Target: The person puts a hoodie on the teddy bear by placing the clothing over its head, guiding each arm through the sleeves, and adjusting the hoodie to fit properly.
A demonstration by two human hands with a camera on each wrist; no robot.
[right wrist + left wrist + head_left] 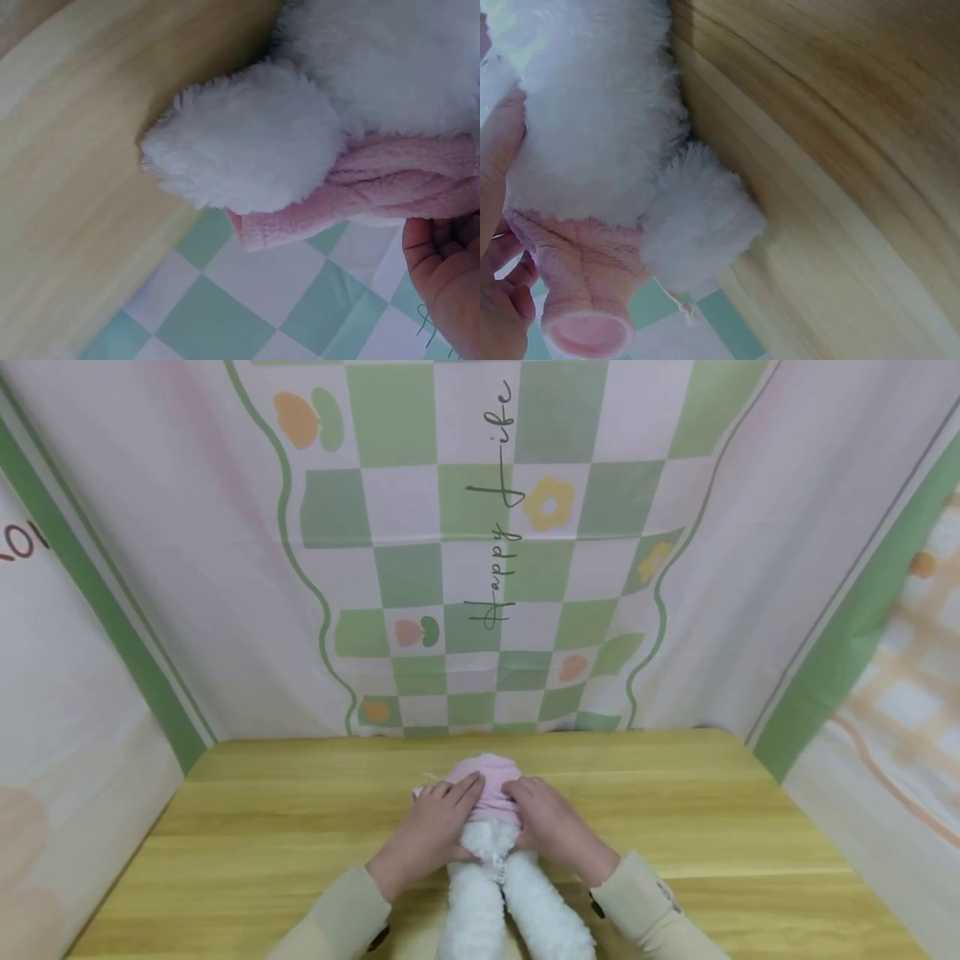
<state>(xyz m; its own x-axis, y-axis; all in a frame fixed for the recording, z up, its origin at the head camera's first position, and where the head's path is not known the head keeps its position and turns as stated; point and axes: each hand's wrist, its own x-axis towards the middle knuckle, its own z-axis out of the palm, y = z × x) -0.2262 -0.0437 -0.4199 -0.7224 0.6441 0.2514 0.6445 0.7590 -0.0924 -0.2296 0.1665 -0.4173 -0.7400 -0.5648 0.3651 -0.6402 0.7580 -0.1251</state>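
A fluffy white plush toy [476, 914] [592, 112] lies on the table, its two legs toward the front edge. Pink cloth [497, 772] [592, 255] [405, 180] is bunched at its far end, with an open round end in the left wrist view. My left hand [431, 828] [499, 300] grips the toy's left side, thumb against white fur and fingers at the cloth. On the other side my right hand [558, 828] [450, 281] pinches the cloth with bent fingers. A rounded white furry part [244, 142] sticks out beside the cloth in the right wrist view.
The wooden table [300, 827] extends to both sides. Behind it hangs a green and white checked curtain [405, 577] with lettering and flowers. More printed fabric hangs at the left [67, 693] and right [900, 710].
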